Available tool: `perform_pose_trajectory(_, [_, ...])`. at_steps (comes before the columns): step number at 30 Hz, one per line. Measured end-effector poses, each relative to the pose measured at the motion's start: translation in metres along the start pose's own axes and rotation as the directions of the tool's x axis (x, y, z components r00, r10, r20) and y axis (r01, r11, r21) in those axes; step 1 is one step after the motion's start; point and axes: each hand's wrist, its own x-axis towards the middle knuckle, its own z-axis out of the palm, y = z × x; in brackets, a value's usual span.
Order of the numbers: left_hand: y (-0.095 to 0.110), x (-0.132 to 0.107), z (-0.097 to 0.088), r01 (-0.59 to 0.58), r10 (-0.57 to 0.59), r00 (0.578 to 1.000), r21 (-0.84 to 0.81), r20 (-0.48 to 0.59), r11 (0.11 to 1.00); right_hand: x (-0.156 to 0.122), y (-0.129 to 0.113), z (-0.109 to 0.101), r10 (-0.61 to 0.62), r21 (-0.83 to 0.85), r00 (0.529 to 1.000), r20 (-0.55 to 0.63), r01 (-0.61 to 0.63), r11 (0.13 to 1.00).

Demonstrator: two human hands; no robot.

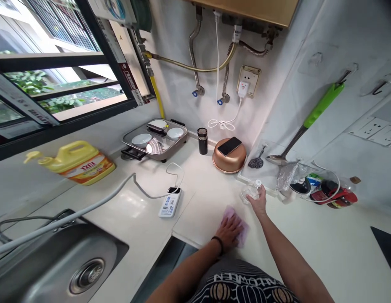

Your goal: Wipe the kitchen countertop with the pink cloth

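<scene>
My left hand (228,230) lies flat with fingers spread on a pink cloth (242,230) on the white countertop (309,235). A black band sits on that wrist. My right hand (259,202) is wrapped round a small clear bottle with a white cap (250,190), which stands or hovers just above the counter, a little beyond the cloth. Both forearms reach in from the bottom of the view.
Beyond the bottle, an upturned copper pot (229,162) carries a phone (229,146). A black cup (202,141), a tray of bowls (155,141), a white power strip (170,203), a yellow detergent jug (78,162) and the steel sink (62,261) lie left. Bagged items (321,189) sit right.
</scene>
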Motion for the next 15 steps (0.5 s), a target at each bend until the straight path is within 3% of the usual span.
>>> perform_pose_trajectory(3, [-0.036,-0.025,-0.007,0.184,-0.18,0.976,0.023,-0.12,0.983,-0.005,0.0,-0.015,-0.001,-0.075,1.0,0.001,0.001,0.997])
perform_pose_trajectory(6, [-0.071,-0.049,-0.026,0.396,-0.386,0.893,-0.003,-0.23,0.918,-0.018,-0.002,-0.049,-0.024,-0.207,0.997,0.077,0.04,0.978])
perform_pose_trajectory(8, [-0.089,-0.06,-0.039,0.461,-0.45,0.85,-0.025,-0.276,0.887,-0.028,-0.006,-0.07,-0.047,-0.344,0.984,0.171,0.104,0.933])
perform_pose_trajectory(11, [-0.101,-0.066,-0.053,0.503,-0.496,0.816,-0.058,-0.296,0.862,-0.047,-0.014,-0.084,-0.03,-0.591,0.921,0.388,0.274,0.759])
perform_pose_trajectory(15, [-0.1,-0.065,-0.059,0.55,-0.558,0.771,-0.12,-0.307,0.827,-0.075,-0.024,-0.066,0.118,-0.748,0.826,0.551,0.426,0.509])
